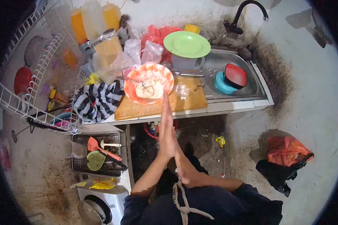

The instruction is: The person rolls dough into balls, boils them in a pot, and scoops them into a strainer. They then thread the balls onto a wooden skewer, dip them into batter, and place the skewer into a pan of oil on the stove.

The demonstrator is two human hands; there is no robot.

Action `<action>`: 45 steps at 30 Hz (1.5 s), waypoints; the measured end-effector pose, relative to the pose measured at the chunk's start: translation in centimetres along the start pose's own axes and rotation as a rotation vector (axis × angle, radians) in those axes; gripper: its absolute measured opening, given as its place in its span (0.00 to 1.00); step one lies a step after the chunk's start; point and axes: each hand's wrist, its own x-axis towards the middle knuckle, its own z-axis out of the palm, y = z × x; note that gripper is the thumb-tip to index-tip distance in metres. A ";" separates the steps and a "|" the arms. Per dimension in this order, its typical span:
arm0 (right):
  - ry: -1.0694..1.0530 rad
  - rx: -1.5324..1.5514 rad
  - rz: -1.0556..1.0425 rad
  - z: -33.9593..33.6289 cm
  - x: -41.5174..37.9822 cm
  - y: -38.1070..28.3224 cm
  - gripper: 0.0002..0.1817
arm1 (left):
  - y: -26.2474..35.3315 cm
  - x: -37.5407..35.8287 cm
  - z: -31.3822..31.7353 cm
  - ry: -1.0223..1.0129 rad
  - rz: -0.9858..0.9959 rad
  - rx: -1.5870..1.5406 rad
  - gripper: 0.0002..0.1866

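The bowl (149,83) sits on the cutting board (184,103). Left of the board lies a cloth (95,101); right of it, the sink (248,80); behind it, a plate (186,44).

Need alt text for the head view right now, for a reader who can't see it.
Seen from above, the left hand stretches flat toward an orange bowl of pale food on a wooden cutting board; the right hand sits low near the body. A green plate and steel sink lie beyond.
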 end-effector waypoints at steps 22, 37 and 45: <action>-0.012 -0.185 0.019 -18.9 9.2 10.3 0.40 | -10.7 11.7 11.1 0.190 -0.042 -0.069 0.28; -0.183 0.026 -0.108 -19.7 7.6 10.4 0.45 | -7.9 16.5 11.7 0.234 0.103 -0.082 0.30; -0.032 -0.047 -0.066 -23.9 12.2 7.4 0.48 | -9.9 10.9 16.6 0.278 -0.039 -0.279 0.31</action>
